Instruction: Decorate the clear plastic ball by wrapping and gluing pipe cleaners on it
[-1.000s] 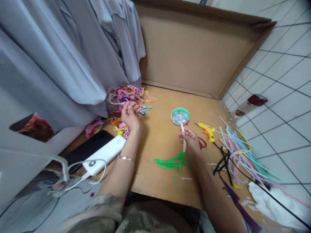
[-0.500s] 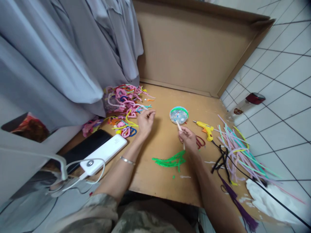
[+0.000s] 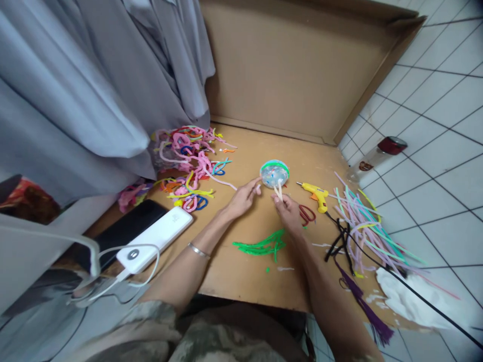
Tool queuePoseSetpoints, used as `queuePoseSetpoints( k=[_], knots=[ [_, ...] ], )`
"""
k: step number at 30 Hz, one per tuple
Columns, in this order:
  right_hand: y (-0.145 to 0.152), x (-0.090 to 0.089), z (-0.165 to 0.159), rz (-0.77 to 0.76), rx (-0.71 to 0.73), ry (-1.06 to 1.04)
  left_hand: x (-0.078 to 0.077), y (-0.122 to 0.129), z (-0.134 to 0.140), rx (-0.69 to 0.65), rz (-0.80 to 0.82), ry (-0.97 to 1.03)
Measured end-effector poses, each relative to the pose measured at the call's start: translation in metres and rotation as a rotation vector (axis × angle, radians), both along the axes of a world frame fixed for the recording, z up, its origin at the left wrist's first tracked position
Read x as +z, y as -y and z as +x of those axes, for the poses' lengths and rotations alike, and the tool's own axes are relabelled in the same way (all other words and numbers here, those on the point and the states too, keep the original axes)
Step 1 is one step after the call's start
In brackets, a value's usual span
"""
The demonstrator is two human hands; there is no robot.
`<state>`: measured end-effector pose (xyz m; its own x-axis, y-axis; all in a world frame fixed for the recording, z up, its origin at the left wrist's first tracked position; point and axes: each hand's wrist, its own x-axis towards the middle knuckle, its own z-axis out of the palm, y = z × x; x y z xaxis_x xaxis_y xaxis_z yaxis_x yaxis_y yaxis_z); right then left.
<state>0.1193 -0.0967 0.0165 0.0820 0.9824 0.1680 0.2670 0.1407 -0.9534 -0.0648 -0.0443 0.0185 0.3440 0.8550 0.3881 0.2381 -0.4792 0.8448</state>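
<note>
My right hand (image 3: 289, 208) is closed around a pale wooden stick (image 3: 278, 192), just below a round pale-blue disc (image 3: 274, 176). A bright green strand runs along the disc's upper rim, and small coloured specks show on its face. My left hand (image 3: 243, 197) has come close to the disc's lower left side, its fingers pinched together. From it a thin pale pipe cleaner (image 3: 225, 183) trails back toward the pile; the held part is mostly hidden. Below the hands lie cut green pipe cleaners (image 3: 260, 245). Red-handled scissors (image 3: 307, 214) are partly covered by my right hand.
A tangled pile of coloured pipe cleaners (image 3: 188, 151) lies at left, near a white power bank (image 3: 158, 236) and a black phone (image 3: 128, 226). On the right are a yellow glue gun (image 3: 317, 196), straight pipe cleaners (image 3: 362, 226), a purple tassel (image 3: 362, 301) and a red-capped bottle (image 3: 377, 158).
My left hand has moved right from the pile to beside the disc, drawing the pale pipe cleaner along. My right hand still grips the stick, and the view has shifted slightly.
</note>
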Motion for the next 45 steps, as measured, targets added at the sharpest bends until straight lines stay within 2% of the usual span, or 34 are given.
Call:
queuePoseSetpoints(
  k=[3,5,8,10,13,16,18,22,24,27,32,38,42,44,45],
  knots=[
    [0.003,0.006,-0.001,0.155,-0.005,0.358,-0.004,-0.003,0.003,-0.001,-0.051,0.093],
    [0.004,0.010,0.000,0.209,0.016,0.507,-0.007,-0.004,0.005,-0.003,-0.115,0.167],
    [0.004,0.015,0.011,0.232,-0.088,0.679,-0.011,-0.004,0.009,0.005,-0.222,0.261],
    [0.003,0.016,0.023,0.205,-0.215,0.811,-0.011,-0.003,0.010,0.040,-0.249,0.289],
    [0.003,0.018,0.035,0.117,-0.336,0.982,-0.009,-0.003,0.009,0.155,-0.177,0.262],
    [0.004,0.020,0.035,-0.015,-0.358,1.130,-0.007,-0.003,0.006,0.240,-0.078,0.173],
    [0.006,0.020,0.028,-0.019,-0.319,1.202,-0.006,-0.003,0.004,0.238,-0.056,0.112],
    [0.010,0.018,0.005,0.130,-0.151,1.240,-0.006,-0.002,0.003,0.226,-0.074,-0.001],
    [0.013,0.015,-0.007,0.129,-0.088,1.263,-0.006,-0.002,0.002,0.239,-0.073,-0.069],
    [0.014,0.010,-0.017,0.063,-0.048,1.326,-0.005,-0.001,0.000,0.283,-0.030,-0.168],
    [0.010,0.007,-0.011,0.050,0.019,1.316,-0.003,-0.001,-0.005,0.384,0.039,-0.377],
    [0.008,0.004,-0.006,0.098,0.001,1.279,0.010,-0.005,-0.021,0.538,-0.038,-0.652],
    [0.006,-0.002,0.000,0.138,-0.055,1.194,0.015,-0.006,-0.028,0.683,0.065,-0.631],
    [0.004,-0.004,0.004,0.186,-0.119,1.095,0.012,-0.004,-0.022,0.678,0.148,-0.513],
    [0.003,-0.005,0.006,0.216,-0.150,1.029,0.009,-0.003,-0.017,0.632,0.177,-0.434]
  ],
)
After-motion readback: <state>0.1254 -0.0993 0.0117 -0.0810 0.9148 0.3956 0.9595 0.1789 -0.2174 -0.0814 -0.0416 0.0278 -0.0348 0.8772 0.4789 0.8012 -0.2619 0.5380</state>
